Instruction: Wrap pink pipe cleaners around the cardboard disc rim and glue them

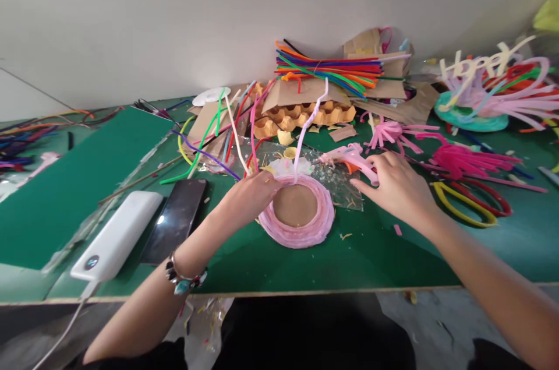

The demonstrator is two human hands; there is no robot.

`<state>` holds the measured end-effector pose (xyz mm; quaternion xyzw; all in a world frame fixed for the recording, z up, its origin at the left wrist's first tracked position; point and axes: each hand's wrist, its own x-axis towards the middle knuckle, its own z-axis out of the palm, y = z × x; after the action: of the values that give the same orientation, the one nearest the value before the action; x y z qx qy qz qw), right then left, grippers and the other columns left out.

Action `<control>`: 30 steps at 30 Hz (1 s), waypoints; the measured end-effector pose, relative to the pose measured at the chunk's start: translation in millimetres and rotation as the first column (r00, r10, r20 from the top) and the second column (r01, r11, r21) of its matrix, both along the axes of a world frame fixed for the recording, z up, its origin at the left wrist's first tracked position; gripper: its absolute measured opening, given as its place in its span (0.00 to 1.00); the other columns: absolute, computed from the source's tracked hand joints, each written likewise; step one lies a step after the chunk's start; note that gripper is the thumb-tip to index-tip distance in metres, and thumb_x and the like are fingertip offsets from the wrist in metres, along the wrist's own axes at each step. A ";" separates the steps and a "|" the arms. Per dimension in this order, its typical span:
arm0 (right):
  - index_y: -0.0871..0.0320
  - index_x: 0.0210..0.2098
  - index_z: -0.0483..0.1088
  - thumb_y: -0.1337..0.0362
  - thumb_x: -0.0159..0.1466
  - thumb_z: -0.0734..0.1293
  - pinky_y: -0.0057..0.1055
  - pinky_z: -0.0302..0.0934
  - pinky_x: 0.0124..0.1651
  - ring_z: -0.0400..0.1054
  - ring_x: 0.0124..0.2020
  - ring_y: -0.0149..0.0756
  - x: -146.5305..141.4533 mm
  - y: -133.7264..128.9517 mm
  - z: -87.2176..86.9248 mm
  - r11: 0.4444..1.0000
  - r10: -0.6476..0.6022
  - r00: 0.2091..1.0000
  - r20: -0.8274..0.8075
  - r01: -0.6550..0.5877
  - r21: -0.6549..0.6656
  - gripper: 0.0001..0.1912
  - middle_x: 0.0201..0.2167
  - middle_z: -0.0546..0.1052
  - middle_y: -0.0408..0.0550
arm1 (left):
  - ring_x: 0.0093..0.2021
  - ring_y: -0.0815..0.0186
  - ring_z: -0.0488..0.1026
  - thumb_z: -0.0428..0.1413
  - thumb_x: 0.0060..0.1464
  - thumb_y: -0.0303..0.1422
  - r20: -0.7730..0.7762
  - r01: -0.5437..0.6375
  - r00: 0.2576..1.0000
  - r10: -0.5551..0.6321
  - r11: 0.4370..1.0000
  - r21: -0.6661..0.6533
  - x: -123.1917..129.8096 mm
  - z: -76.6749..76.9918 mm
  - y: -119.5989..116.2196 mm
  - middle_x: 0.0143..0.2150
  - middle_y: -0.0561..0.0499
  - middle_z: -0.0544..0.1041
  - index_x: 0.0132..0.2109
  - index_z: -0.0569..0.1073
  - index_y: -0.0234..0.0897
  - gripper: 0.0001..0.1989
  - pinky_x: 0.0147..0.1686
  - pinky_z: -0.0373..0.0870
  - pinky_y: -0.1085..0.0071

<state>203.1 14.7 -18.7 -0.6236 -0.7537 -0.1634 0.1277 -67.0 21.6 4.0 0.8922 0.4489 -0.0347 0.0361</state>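
Observation:
A round cardboard disc point(294, 205) lies on the green table, bordered by a thick ring of pink pipe cleaner point(305, 236). One pale lilac pipe cleaner point(308, 122) stands up from the ring's far edge. My left hand point(255, 192) has its fingers closed on the ring's upper left edge; its fingertips are partly hidden. To the right, my right hand point(391, 183) has thumb and fingers around the handle of a pink glue gun point(347, 155) with an orange trigger. The gun rests on a clear plastic sheet point(345, 189) strewn with scraps.
Behind are an egg carton point(301, 116) and a bundle of coloured pipe cleaners point(327, 67). A phone point(177, 218) and a white power bank point(117, 236) lie at left. Pink pipe-cleaner tassels point(463, 157) and a decorated piece with letters point(476, 111) sit at right.

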 end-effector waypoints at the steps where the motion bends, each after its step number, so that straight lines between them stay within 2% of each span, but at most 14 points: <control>1: 0.62 0.36 0.66 0.53 0.56 0.62 0.33 0.61 0.31 0.66 0.37 0.44 -0.3 0.8 -0.7 1.000 0.005 1.000 0.031 -0.005 0.001 0.18 0.34 0.71 0.55 | 0.43 0.64 0.72 0.46 0.57 0.24 0.010 0.002 1.000 -0.002 1.000 -0.018 -0.3 -0.4 -2.3 0.44 0.44 0.72 0.46 0.71 0.35 0.13 0.43 0.70 0.67; 5: 0.64 0.39 0.66 0.53 0.57 0.61 0.35 0.60 0.34 0.64 0.39 0.46 -3.1 7.7 -1.6 1.000 0.010 0.995 0.097 -0.007 -0.026 0.19 0.35 0.71 0.57 | 0.42 0.67 0.72 0.46 0.57 0.25 0.096 0.010 0.995 -0.003 0.998 -0.069 -2.5 -1.8 -15.4 0.45 0.46 0.71 0.45 0.71 0.35 0.12 0.42 0.71 0.71; 9: 0.65 0.42 0.65 0.57 0.60 0.57 0.33 0.59 0.31 0.66 0.37 0.44 -7.0 19.6 -3.3 0.992 -0.029 0.996 0.081 0.039 -0.120 0.19 0.34 0.72 0.57 | 0.38 0.67 0.73 0.46 0.58 0.27 0.168 0.047 0.985 -0.031 0.995 -0.090 -4.5 -4.5 -30.6 0.41 0.48 0.72 0.44 0.70 0.36 0.11 0.37 0.72 0.71; 12: 0.67 0.40 0.65 0.60 0.61 0.55 0.32 0.57 0.29 0.66 0.37 0.44 -8.7 25.2 -4.7 0.982 -0.059 0.994 0.088 0.074 -0.175 0.17 0.35 0.72 0.58 | 0.37 0.65 0.72 0.47 0.57 0.27 0.169 0.072 0.984 -0.062 0.996 -0.055 -4.3 -8.8 -39.6 0.40 0.48 0.72 0.44 0.70 0.35 0.10 0.35 0.72 0.69; 16: 0.67 0.39 0.66 0.57 0.60 0.56 0.32 0.57 0.29 0.66 0.38 0.45 -7.5 27.4 -6.5 0.984 -0.060 0.996 0.067 0.070 -0.164 0.18 0.34 0.72 0.59 | 0.37 0.65 0.71 0.48 0.56 0.27 0.211 0.092 0.973 -0.089 0.996 -0.003 -3.3 -15.8 -46.2 0.40 0.47 0.71 0.47 0.68 0.35 0.12 0.35 0.71 0.68; 20: 0.63 0.37 0.67 0.54 0.58 0.58 0.31 0.55 0.26 0.67 0.34 0.44 -3.8 27.7 -6.1 0.991 -0.041 0.999 -0.009 0.040 -0.127 0.18 0.33 0.72 0.56 | 0.38 0.66 0.71 0.48 0.56 0.28 0.279 0.145 0.951 -0.132 0.989 -0.028 -1.7 -19.2 -49.0 0.39 0.47 0.71 0.48 0.68 0.35 0.12 0.37 0.71 0.70; 23: 0.64 0.36 0.68 0.55 0.57 0.58 0.31 0.53 0.24 0.67 0.30 0.43 1.6 25.6 0.2 0.995 -0.048 0.997 -0.053 0.043 -0.094 0.18 0.33 0.72 0.56 | 0.39 0.65 0.71 0.48 0.56 0.25 0.206 0.152 0.967 -0.153 0.988 0.020 1.6 -19.6 -48.9 0.41 0.47 0.71 0.51 0.66 0.38 0.15 0.37 0.71 0.69; 26: 0.64 0.36 0.69 0.54 0.57 0.58 0.33 0.54 0.27 0.67 0.31 0.44 9.6 20.9 11.5 1.000 -0.012 0.993 -0.115 0.010 -0.018 0.19 0.32 0.73 0.57 | 0.44 0.63 0.70 0.47 0.54 0.20 0.058 0.183 0.980 -0.191 0.975 0.123 6.7 -21.2 -46.5 0.51 0.47 0.67 0.54 0.63 0.43 0.22 0.40 0.70 0.65; 28: 0.62 0.35 0.69 0.53 0.56 0.58 0.33 0.55 0.28 0.67 0.30 0.43 14.8 17.7 20.2 1.000 0.009 0.984 -0.176 -0.007 0.013 0.19 0.28 0.73 0.55 | 0.47 0.63 0.69 0.45 0.54 0.19 0.003 0.225 0.974 -0.228 0.965 0.136 10.4 -23.2 -44.0 0.54 0.48 0.66 0.56 0.61 0.44 0.25 0.43 0.69 0.65; 30: 0.59 0.32 0.70 0.52 0.55 0.60 0.32 0.55 0.27 0.66 0.27 0.41 18.6 15.7 28.3 1.000 -0.025 0.972 -0.235 0.023 -0.014 0.17 0.24 0.72 0.52 | 0.48 0.64 0.68 0.44 0.54 0.19 -0.009 0.240 0.971 -0.240 0.964 0.116 13.3 -25.1 -41.5 0.54 0.49 0.67 0.57 0.60 0.42 0.25 0.44 0.69 0.66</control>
<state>221.7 30.4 9.7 -0.6484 -0.7266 -0.0860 0.2105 -53.6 -19.9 -21.1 0.9407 0.3387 -0.0105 -0.0191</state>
